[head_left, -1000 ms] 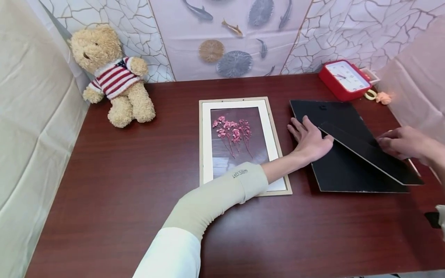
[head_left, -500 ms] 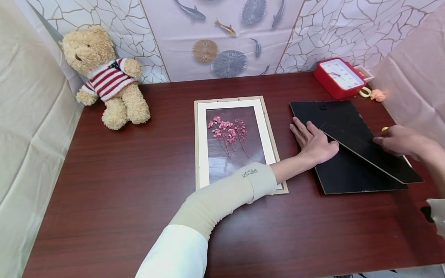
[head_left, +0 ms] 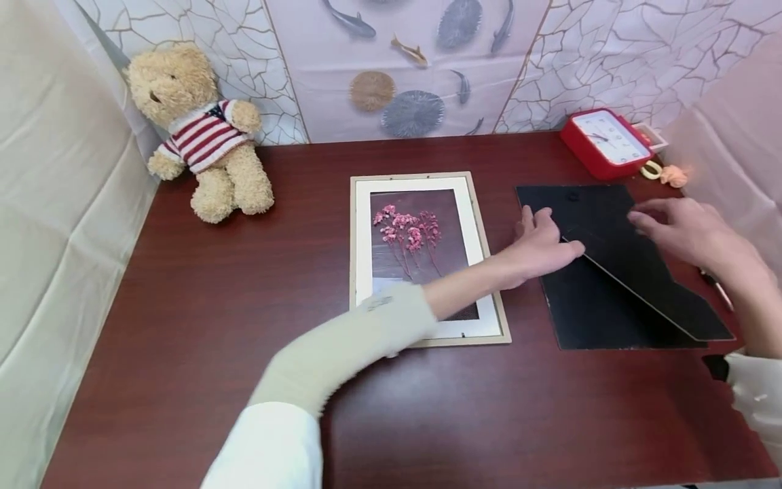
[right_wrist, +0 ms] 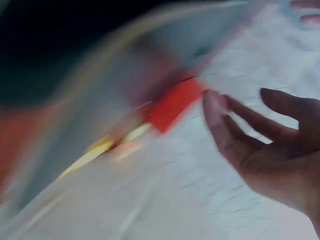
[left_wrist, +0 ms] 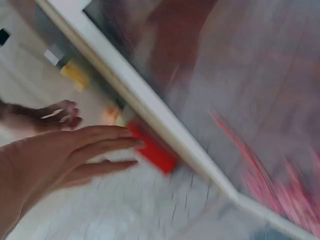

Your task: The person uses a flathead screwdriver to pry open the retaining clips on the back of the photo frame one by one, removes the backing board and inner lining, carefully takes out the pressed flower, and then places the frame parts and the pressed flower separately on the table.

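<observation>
A black picture-frame backing board (head_left: 574,299) lies on the table at the right. Its hinged easel stand (head_left: 635,272) is angled across it. My left hand (head_left: 537,248) hovers at the board's left edge, fingers extended. Above the far right part of the board is my right hand (head_left: 702,234); its fingers bend loosely and grip nothing. In the right wrist view the right hand's thumb and fingers (right_wrist: 225,130) stand apart. Left of the board lies a picture frame (head_left: 358,251) with a white mat and pink dried flowers (head_left: 412,227); my left forearm crosses it. Both wrist views are blurred.
A red alarm clock (head_left: 605,144) stands at the back right, beside a small peach-coloured item (head_left: 674,176). A teddy bear (head_left: 204,132) in a striped sweater sits at the back left. Near the right edge lies a thin pen-like object (head_left: 716,288). Fabric walls enclose the table.
My right hand has left the easel stand and risen up and to the left. My left hand has come off the board's surface. The board has shifted slightly towards me in view.
</observation>
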The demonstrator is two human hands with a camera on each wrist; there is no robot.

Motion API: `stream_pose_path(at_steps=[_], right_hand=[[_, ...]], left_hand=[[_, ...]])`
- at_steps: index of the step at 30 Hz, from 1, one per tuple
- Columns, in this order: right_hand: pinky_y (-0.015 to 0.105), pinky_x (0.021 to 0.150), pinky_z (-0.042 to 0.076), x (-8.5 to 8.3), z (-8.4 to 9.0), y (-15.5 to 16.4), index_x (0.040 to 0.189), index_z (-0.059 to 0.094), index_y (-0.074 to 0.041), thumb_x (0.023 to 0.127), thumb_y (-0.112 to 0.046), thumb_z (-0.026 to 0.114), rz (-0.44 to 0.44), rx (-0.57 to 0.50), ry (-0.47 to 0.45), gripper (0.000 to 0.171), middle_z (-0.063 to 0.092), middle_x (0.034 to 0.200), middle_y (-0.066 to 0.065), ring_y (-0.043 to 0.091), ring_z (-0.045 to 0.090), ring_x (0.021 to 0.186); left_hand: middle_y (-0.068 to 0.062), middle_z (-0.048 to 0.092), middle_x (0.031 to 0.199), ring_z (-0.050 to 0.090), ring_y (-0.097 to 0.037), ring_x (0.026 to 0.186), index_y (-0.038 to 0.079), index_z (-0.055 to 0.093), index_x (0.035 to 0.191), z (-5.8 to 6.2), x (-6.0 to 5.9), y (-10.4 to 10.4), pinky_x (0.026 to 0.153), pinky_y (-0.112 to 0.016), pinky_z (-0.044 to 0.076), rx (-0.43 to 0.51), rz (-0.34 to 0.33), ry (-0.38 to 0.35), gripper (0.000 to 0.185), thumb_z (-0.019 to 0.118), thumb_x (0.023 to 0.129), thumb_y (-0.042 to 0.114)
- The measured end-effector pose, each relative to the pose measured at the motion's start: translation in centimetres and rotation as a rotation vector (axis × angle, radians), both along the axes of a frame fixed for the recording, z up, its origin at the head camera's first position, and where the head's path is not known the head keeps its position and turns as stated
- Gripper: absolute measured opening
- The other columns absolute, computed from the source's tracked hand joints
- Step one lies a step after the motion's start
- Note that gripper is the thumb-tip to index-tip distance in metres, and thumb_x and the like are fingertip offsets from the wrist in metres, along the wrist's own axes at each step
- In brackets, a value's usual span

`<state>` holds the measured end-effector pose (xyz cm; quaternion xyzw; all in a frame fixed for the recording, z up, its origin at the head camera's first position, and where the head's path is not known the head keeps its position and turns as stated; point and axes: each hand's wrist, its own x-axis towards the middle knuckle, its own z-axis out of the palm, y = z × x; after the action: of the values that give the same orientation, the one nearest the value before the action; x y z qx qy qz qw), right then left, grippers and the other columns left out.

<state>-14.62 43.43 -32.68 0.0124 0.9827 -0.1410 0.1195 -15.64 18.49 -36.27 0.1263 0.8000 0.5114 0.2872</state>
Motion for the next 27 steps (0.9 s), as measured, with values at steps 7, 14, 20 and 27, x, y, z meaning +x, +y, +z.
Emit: stream_pose_path(at_steps=[7,14,20,27], right_hand=[[0.007,0.08,0.043,1.2,0.0,-10.2,0.137,0.075,-0.002,0.109,-0.016,0.069,0.209,-0.327,0.193,0.031,0.081,0.115,0.018,-0.013,0.062,0.086],[0.04,0.079,0.063,1.2,-2.1,-18.2,0.124,0.076,0.009,0.102,-0.008,0.077,0.424,-0.297,0.103,0.027,0.081,0.108,0.017,0.024,0.077,0.089],[0.042,0.065,0.057,1.3,-3.4,-23.3,0.114,0.077,-0.002,0.103,-0.018,0.079,0.437,-0.142,0.006,0.019,0.074,0.104,0.011,0.022,0.07,0.083],[0.043,0.059,0.053,0.7,-8.4,-23.8,0.105,0.062,-0.01,0.103,-0.026,0.079,0.441,-0.011,0.101,0.024,0.062,0.104,0.01,0.021,0.059,0.069]], left_hand=[[-0.014,-0.005,0.186,0.002,-0.024,0.172,0.004,0.017,0.174,1.9,-0.1,-13.7,0.137,-0.035,0.005,0.015,-0.214,0.215,0.075,0.055,0.109,0.013],[-0.014,-0.017,0.184,-0.008,-0.03,0.172,0.006,0.004,0.176,-3.6,-0.9,-25.9,0.138,-0.051,0.004,-0.143,-0.205,0.405,0.091,0.057,0.113,0.043],[-0.017,-0.032,0.179,-0.027,-0.031,0.168,0.002,-0.016,0.173,-3.4,-1.4,-29.2,0.136,-0.059,-0.006,-0.299,-0.24,0.289,0.122,0.077,0.104,0.041],[-0.027,-0.033,0.176,-0.028,-0.039,0.166,-0.007,-0.025,0.167,-3.7,-3.8,-30.1,0.135,-0.061,-0.009,-0.371,-0.303,0.224,0.136,0.086,0.098,0.03]])
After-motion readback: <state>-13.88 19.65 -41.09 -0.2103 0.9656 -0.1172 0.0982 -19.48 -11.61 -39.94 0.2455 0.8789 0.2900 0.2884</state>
